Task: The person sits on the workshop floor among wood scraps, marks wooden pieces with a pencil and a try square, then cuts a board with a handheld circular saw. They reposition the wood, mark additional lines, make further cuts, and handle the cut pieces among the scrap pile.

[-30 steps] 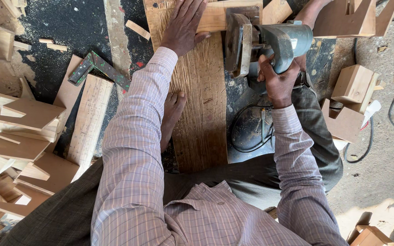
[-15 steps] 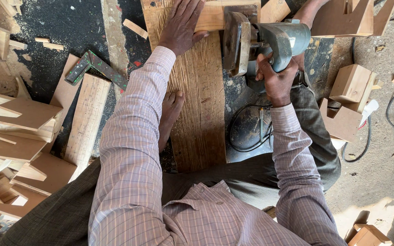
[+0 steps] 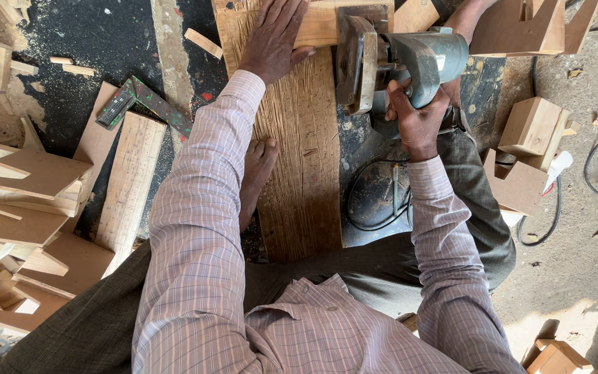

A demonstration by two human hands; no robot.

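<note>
Here, a person's left hand (image 3: 276, 38) lies flat, fingers spread, pressing a pale wood strip (image 3: 316, 24) across the far end of a broad plank (image 3: 302, 152), while the right hand (image 3: 417, 118) is clenched around a grey-green circular saw (image 3: 403, 59) at the plank's right edge.

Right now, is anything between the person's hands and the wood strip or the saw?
Nothing visible. The left hand lies flat on the wood strip, and the right hand grips the circular saw directly.
</note>
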